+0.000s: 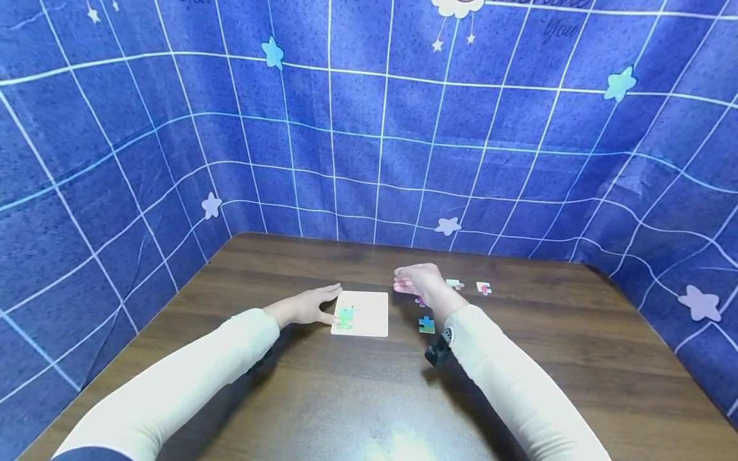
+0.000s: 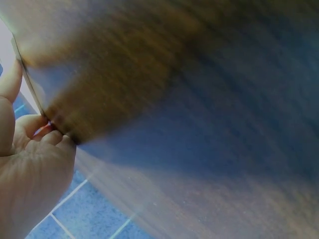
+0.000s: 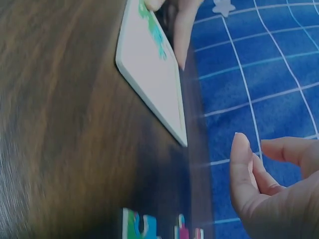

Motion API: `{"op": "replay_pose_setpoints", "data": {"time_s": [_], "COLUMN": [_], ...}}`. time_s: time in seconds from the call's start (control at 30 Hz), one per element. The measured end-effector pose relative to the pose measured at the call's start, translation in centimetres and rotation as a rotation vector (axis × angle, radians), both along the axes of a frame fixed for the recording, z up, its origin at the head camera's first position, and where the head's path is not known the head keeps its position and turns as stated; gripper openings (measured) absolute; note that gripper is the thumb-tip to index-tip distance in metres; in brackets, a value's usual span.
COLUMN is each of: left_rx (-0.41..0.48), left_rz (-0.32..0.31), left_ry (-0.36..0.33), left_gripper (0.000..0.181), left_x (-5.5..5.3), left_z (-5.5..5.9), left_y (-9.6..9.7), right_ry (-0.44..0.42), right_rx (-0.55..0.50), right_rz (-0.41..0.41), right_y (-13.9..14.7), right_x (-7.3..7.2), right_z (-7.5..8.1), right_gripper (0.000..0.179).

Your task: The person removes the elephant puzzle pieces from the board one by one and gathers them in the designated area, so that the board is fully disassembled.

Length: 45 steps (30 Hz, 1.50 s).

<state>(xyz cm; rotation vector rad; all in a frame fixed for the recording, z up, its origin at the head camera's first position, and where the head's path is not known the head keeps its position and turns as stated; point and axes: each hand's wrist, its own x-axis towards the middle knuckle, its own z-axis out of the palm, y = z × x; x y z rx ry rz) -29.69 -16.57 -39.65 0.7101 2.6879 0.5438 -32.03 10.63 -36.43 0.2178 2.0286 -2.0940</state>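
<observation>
A thin white board (image 1: 371, 314) lies flat on the table, with green puzzle pieces (image 1: 346, 317) at its left side. My left hand (image 1: 305, 305) rests at that side. Its thumb touches the board near the green pieces, while a straight finger lies along the far edge in the right wrist view. My right hand (image 1: 423, 282) hovers to the right of the board. Its thumb and fingers are slightly bent and apart, with nothing between them. A blue-and-green puzzle piece (image 1: 426, 325) lies below that hand, and a pink one (image 1: 420, 301) is partly hidden by it.
Two more puzzle pieces, a pale one (image 1: 454, 283) and a pink-and-white one (image 1: 484, 288), lie beyond the right wrist. The brown wooden table (image 1: 369, 378) meets a blue curtain (image 1: 357, 147) with white lines and stars at its back and sides.
</observation>
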Motion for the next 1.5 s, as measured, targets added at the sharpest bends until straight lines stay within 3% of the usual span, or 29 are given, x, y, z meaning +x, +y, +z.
{"op": "replay_pose_setpoints", "data": {"time_s": [0.63, 0.77, 1.27, 1.5], "left_rx": [0.032, 0.030, 0.034, 0.019], "left_rz": [-0.029, -0.019, 0.011, 0.022], "left_ry": [0.005, 0.002, -0.012, -0.033], "left_gripper": [0.082, 0.082, 0.082, 0.084], "left_x": [-0.2, -0.1, -0.1, -0.1], "left_z": [0.1, 0.2, 0.3, 0.2], "left_y": [0.1, 0.3, 0.3, 0.2], "right_ry": [0.035, 0.021, 0.093, 0.074], "right_rx": [0.157, 0.223, 0.421, 0.358], "right_rz": [0.285, 0.282, 0.277, 0.254], "right_y": [-4.3, -5.2, -6.4, -6.7], "right_x": [1.6, 2.0, 2.5, 2.6], "right_z": [-2.0, -2.4, -3.0, -3.4], "right_gripper": [0.025, 0.023, 0.024, 0.023]}}
